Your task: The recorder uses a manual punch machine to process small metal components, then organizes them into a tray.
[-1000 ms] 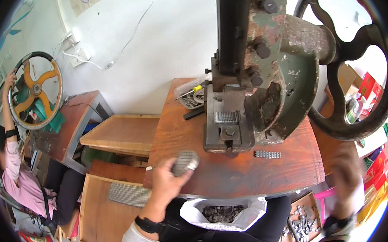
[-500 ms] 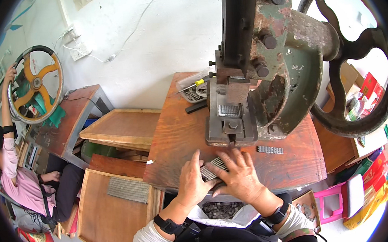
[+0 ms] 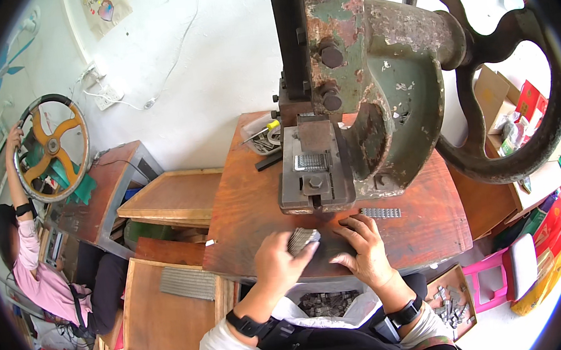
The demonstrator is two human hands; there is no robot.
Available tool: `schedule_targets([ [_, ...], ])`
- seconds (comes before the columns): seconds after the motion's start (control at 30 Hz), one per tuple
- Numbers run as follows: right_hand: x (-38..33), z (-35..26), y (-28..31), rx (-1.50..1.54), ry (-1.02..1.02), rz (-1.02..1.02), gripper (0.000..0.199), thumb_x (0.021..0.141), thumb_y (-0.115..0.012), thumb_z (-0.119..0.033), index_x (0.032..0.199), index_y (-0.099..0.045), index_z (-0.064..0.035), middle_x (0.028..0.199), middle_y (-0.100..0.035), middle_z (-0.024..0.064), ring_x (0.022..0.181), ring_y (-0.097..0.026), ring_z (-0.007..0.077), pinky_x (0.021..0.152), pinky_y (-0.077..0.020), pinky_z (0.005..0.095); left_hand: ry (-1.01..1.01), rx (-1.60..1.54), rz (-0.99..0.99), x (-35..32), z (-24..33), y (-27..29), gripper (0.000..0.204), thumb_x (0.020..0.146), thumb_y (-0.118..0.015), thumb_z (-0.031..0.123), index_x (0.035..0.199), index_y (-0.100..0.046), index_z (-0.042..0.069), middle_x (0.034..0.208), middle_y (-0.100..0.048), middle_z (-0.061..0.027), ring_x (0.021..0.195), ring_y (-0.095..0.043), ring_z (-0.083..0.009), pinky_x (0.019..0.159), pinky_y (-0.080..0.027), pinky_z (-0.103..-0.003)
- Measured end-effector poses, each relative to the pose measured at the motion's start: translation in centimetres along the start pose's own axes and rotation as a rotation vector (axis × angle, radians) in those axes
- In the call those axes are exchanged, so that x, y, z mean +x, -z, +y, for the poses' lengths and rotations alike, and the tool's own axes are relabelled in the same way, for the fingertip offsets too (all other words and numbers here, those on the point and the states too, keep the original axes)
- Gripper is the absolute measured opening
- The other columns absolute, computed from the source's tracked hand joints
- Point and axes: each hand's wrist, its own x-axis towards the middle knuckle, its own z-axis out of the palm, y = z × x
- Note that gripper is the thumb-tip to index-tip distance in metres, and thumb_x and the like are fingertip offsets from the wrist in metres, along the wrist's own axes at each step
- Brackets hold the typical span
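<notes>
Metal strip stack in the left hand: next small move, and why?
Probably slide the metal strip stack forward toward the press die. The left hand holds it just short of the die's front, the right hand lies flat on the wooden table beside it, and the die slot looks clear.

The press [image 3: 359, 91] is cut off by the top edge. The stack [image 3: 302, 240] is half hidden by left-hand fingers [image 3: 296, 255]; bag [image 3: 328, 305] contents are too small to tell.
</notes>
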Motion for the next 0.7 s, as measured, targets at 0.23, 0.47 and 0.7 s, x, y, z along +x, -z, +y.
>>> schedule_targets([
  [0.23, -0.1, 0.2, 0.4, 0.0, 0.011, 0.008, 0.051, 0.064, -0.076, -0.036, 0.104, -0.064, -0.0042, 0.108, -0.059, 0.0139, 0.107, -0.049, 0.0365, 0.092, -0.0435, 0.046, 0.719, -1.778, -0.43, -4.7, -2.2, 3.8, 0.053, 0.083, -0.063, 0.051, 0.105, -0.055, 0.004, 0.083, -0.056, -0.0083, 0.071, -0.052, -0.0175, 0.063, -0.044, -0.029],
  [0.47, 0.3, -0.7, -0.7, 0.023, 0.008, 0.004, 0.042, 0.064, -0.079, -0.023, 0.098, -0.066, -0.0027, 0.104, -0.061, 0.0141, 0.104, -0.053, 0.0345, 0.09, -0.0462, 0.0442, 0.988, -1.153, -0.644, -11.1, -6.0, -4.2, 0.056, 0.09, -0.057, 0.049, 0.116, -0.058, -0.001, 0.107, -0.063, -0.0098, 0.096, -0.059, -0.0196, 0.084, -0.047, -0.032],
  [0.7, -0.2, -0.8, 0.3, -0.037, -0.009, -0.009, 0.035, 0.061, -0.077, -0.013, 0.092, -0.065, -0.0013, 0.097, -0.061, 0.0138, 0.096, -0.054, 0.0351, 0.083, -0.0469, 0.0433, 0.361, 0.256, 0.276, -13.3, -18.0, 5.7, 0.015, 0.077, -0.063, 0.008, 0.091, -0.065, 0.001, 0.093, -0.066, -0.0179, 0.093, -0.061, -0.0349, 0.083, -0.047, -0.043],
])
